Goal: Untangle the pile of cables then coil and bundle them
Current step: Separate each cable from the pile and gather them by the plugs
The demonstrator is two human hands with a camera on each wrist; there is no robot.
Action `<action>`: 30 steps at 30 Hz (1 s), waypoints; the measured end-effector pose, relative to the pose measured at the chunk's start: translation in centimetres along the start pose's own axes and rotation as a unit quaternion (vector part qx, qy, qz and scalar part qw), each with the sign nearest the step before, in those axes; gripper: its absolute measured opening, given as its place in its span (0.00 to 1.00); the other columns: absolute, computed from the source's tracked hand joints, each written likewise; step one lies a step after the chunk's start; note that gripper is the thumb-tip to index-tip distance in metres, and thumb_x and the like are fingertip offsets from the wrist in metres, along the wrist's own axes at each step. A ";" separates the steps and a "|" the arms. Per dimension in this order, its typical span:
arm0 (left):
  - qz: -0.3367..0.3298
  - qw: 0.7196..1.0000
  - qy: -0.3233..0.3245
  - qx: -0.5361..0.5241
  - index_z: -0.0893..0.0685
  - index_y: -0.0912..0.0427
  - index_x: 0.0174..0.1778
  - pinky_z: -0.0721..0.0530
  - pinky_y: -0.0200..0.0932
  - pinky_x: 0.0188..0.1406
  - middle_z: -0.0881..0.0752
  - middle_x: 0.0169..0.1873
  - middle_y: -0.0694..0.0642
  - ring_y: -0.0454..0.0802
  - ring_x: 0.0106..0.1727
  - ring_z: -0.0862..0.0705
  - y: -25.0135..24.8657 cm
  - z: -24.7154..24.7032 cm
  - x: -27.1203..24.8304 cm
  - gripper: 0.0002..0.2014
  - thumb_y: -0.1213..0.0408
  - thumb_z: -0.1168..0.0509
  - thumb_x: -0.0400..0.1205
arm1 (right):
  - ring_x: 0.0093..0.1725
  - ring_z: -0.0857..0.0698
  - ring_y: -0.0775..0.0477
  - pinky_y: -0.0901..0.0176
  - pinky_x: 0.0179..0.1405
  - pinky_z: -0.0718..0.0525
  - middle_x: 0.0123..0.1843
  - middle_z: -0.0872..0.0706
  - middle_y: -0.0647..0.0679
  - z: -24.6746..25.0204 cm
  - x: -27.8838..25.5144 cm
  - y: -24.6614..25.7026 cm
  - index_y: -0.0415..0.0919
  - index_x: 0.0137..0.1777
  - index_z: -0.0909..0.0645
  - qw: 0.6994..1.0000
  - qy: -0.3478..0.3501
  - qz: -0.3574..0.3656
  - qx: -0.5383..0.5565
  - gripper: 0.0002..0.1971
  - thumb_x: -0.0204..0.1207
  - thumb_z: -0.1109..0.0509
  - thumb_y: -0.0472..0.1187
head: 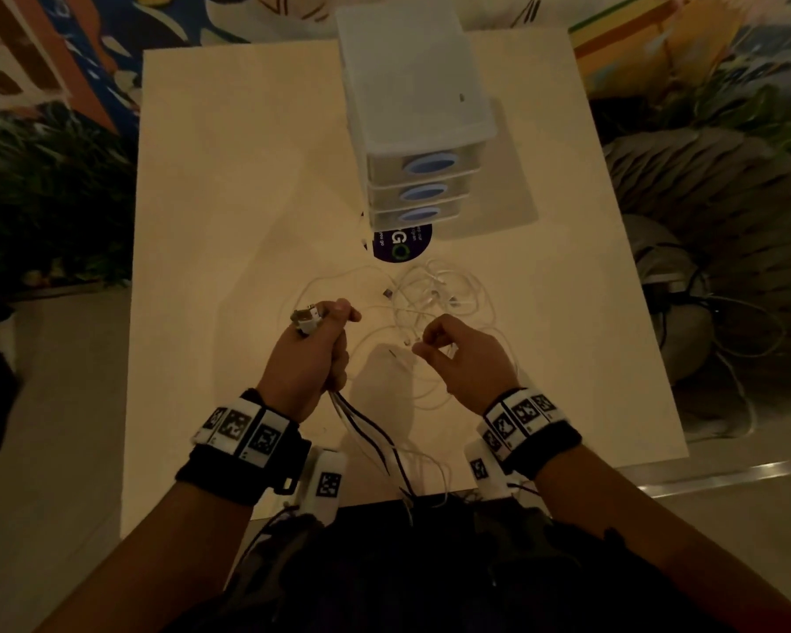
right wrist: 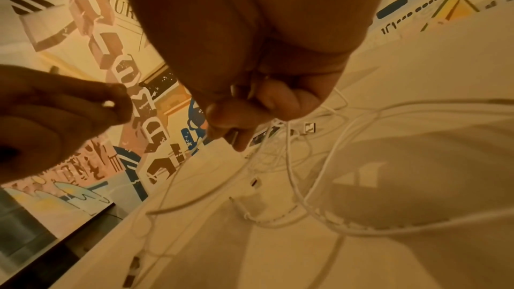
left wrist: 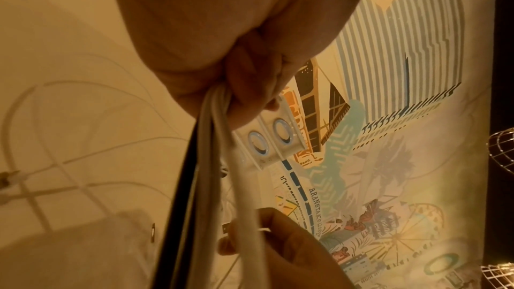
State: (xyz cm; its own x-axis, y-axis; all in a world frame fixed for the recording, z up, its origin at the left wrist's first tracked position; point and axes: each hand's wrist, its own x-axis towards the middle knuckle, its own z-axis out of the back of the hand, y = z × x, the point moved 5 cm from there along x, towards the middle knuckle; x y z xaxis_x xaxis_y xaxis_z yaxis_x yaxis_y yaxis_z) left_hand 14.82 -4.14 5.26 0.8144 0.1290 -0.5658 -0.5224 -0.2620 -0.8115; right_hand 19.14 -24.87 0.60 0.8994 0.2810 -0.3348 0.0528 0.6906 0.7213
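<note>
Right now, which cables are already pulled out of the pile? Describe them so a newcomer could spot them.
Start at the white drawer unit at the far side of the table; the loose white tangle lies just in front of it. Left of that, the left hand grips a bunch of cables, plugs sticking out above its fingers. Only this bunch hangs straight off the near edge and includes a black strand.

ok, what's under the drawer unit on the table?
A dark round sticker pokes out from under the front edge of the drawer unit, flat on the table. Only its near part with some lettering shows; the rest is covered by the unit.
</note>
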 end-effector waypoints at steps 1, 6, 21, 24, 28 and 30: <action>-0.004 1.000 -0.001 0.017 0.19 0.61 0.53 0.39 0.39 0.21 0.39 0.24 0.52 0.47 0.22 0.43 0.0 -0.1 0.4 0.14 0.57 0.45 0.92 | 0.25 0.16 0.57 0.52 0.34 0.13 0.49 0.13 0.62 0.1 -0.2 0.2 0.58 0.49 0.23 1.000 -0.002 0.001 0.010 0.09 0.80 0.30 0.59; -0.035 0.991 -0.029 0.123 0.14 0.50 0.63 0.34 0.41 0.22 0.25 0.34 0.55 0.45 0.22 0.36 -0.2 -0.3 2.4 0.13 0.53 0.42 0.91 | 0.25 0.14 0.58 0.61 0.34 0.17 0.50 0.13 0.62 0.6 -0.8 1.4 0.59 0.50 0.24 0.999 0.007 0.026 0.024 0.08 0.81 0.30 0.59; 0.022 0.951 -0.019 0.306 0.07 0.50 0.44 0.29 0.38 0.22 0.20 0.22 0.51 0.40 0.14 0.29 1.1 -2.6 3.5 0.12 0.47 0.30 0.83 | 0.29 0.11 0.57 0.61 0.36 0.15 0.45 0.09 0.61 -0.1 -0.8 1.6 0.54 0.49 0.20 0.991 0.014 -0.033 0.130 0.07 0.80 0.27 0.54; 0.012 0.967 -0.003 0.254 0.07 0.51 0.52 0.30 0.37 0.20 0.22 0.16 0.43 0.41 0.15 0.30 1.1 -3.2 3.5 0.10 0.51 0.30 0.84 | 0.30 0.10 0.54 0.59 0.38 0.14 0.44 0.08 0.60 -0.2 -0.8 2.2 0.52 0.50 0.19 0.985 0.018 -0.034 0.166 0.06 0.80 0.27 0.52; -0.011 0.977 0.011 0.214 0.09 0.59 0.55 0.30 0.38 0.21 0.22 0.16 0.43 0.42 0.15 0.32 0.8 -3.7 3.5 0.10 0.58 0.30 0.86 | 0.31 0.10 0.58 0.59 0.39 0.14 0.42 0.09 0.61 -0.4 -0.9 1.8 0.55 0.48 0.18 0.991 0.014 -0.038 0.128 0.11 0.78 0.28 0.61; -0.047 0.979 0.009 0.197 0.10 0.64 0.57 0.25 0.29 0.22 0.14 0.27 0.45 0.35 0.16 0.25 0.5 -3.9 3.1 0.09 0.64 0.31 0.86 | 0.30 0.12 0.60 0.56 0.39 0.12 0.35 0.10 0.61 0.3 -1.0 1.0 0.56 0.40 0.17 0.998 -0.019 -0.046 0.031 0.23 0.72 0.35 0.75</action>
State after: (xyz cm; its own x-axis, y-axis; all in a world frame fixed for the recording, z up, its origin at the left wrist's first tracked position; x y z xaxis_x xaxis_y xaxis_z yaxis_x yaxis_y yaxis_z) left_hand 18.09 -7.59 3.71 0.8663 0.1173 -0.4856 -0.4985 0.1394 -0.8556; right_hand 18.47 -24.65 1.82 0.9050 0.1926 -0.3794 0.1619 0.6688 0.7256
